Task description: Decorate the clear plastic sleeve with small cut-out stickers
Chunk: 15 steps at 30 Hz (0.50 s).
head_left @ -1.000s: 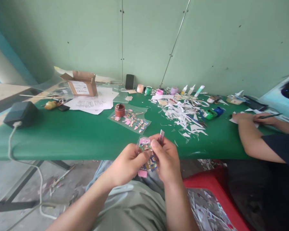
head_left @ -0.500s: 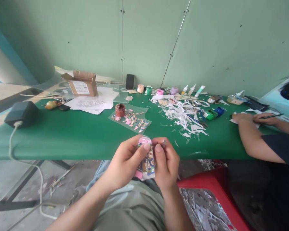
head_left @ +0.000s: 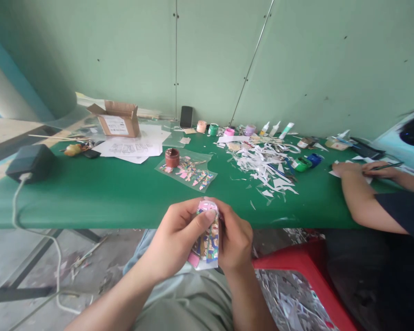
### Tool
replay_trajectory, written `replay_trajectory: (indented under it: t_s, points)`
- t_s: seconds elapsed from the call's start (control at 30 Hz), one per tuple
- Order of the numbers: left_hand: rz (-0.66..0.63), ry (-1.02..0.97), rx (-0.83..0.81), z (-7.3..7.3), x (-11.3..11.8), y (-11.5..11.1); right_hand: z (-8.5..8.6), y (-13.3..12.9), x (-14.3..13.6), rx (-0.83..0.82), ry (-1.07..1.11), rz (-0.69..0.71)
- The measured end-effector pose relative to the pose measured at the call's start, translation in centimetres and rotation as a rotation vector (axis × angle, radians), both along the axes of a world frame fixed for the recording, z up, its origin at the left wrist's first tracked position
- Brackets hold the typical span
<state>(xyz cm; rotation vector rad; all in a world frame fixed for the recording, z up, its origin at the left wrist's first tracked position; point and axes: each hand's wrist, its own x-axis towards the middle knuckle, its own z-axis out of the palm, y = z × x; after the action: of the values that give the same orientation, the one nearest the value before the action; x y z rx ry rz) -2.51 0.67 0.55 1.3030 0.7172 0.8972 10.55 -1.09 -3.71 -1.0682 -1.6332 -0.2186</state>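
Above the front edge of the table I see a small flat piece with a bright printed pattern (head_left: 210, 243), pink at its rounded top and whitish along its margins. My left hand (head_left: 179, 234) grips it from the left, thumb lying across its front. My right hand (head_left: 236, 234) is closed at its right side, fingers curled in and reaching behind the upper edge. Its thumb and anything else within those fingers are hidden. Beyond the hands, an open jar of reddish-brown paint (head_left: 172, 157) stands on a clear plastic sheet (head_left: 207, 162) among cut coloured scraps.
White paper strips (head_left: 262, 161) lie heaped right of centre. Paint jars (head_left: 202, 126) and small bottles line the wall. A cardboard box (head_left: 120, 122) rests on printed sheets. At right a co-worker's arm (head_left: 359, 197) leans on the table. A red stool (head_left: 296, 257) is below.
My right hand has turned inward, its fingers now curled behind the piece. A small silvery thing at its fingertips is out of sight. The piece sits slightly lower.
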Motion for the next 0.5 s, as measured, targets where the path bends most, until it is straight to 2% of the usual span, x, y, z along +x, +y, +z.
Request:
replay_trajectory:
  t_s: [0.17, 0.33, 0.5]
  points:
    - [0.01, 0.006, -0.016, -0.2, -0.2, 0.1, -0.3, 0.2, -0.1, 0.008, -0.024, -0.018]
    - [-0.084, 0.0, -0.037, -0.5, 0.1, -0.1, -1.1, 0.9, -0.4, -0.042, -0.008, -0.085]
    - [-0.004, -0.034, -0.003, -0.5, 0.6, -0.3, -1.2, 1.0, -0.1, -0.035, 0.1, -0.113]
